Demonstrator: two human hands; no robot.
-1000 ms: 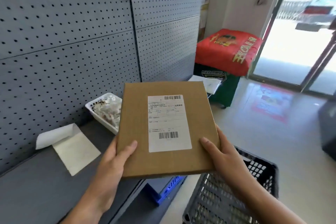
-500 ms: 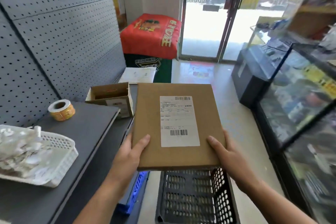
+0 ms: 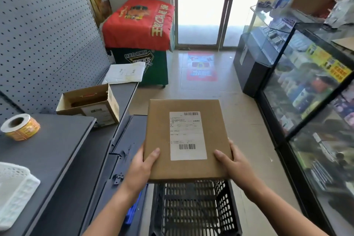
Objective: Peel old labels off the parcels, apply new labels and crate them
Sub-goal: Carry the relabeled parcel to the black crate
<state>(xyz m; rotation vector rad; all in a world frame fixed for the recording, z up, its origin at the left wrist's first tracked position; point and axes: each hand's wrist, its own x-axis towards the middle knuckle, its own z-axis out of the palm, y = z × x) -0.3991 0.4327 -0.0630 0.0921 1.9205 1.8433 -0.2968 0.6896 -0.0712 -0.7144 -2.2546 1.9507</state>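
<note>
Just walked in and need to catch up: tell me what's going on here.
A person grips a flat cardboard parcel by its near corners, left hand and right hand, its white label facing up. It hangs above a black crate on the floor, not yet inside. A label roll and an open box sit on the grey counter.

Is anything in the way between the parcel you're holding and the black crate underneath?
Nothing visible does. The left hand and right hand hold the parcel above the black crate; its open top shows only bare mesh, though the parcel hides its far end.
</note>
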